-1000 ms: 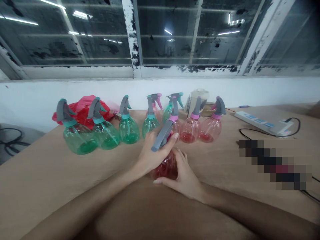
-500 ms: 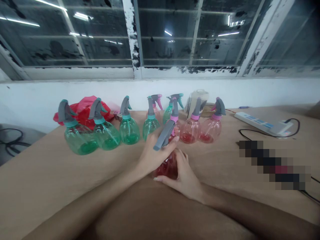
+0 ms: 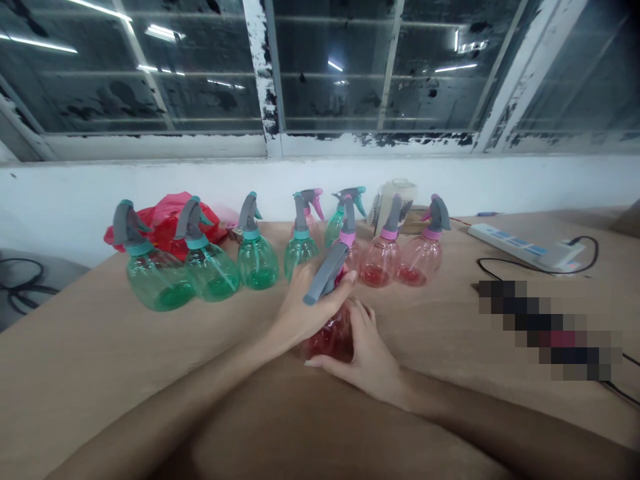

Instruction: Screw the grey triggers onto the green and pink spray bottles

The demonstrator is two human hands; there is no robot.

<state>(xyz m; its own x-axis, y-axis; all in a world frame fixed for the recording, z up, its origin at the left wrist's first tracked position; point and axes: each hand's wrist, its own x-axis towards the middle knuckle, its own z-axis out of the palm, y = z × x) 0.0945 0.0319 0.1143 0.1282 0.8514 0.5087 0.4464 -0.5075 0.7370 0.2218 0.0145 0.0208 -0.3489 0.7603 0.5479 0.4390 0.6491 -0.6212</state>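
Tan table (image 3: 100,367) bears a row, green bottles (image 3: 257,260) left, pink bottles (image 3: 381,263) right; red bag (image 3: 170,217) far left; power strip (image 3: 515,245) far right.

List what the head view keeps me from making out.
Neck of the held bottle: head view, mostly covered by the left hand.
Dark object at right: head view, pixelated.
Black cables, far left: head view, cut by edge.
Any print on the pale box: head view, too blurred.

A row of 7 spray bottles (image 3: 258,263) blocked the way forward; room to pass lay over open tabletop (image 3: 433,333) beside the right hand (image 3: 370,357).
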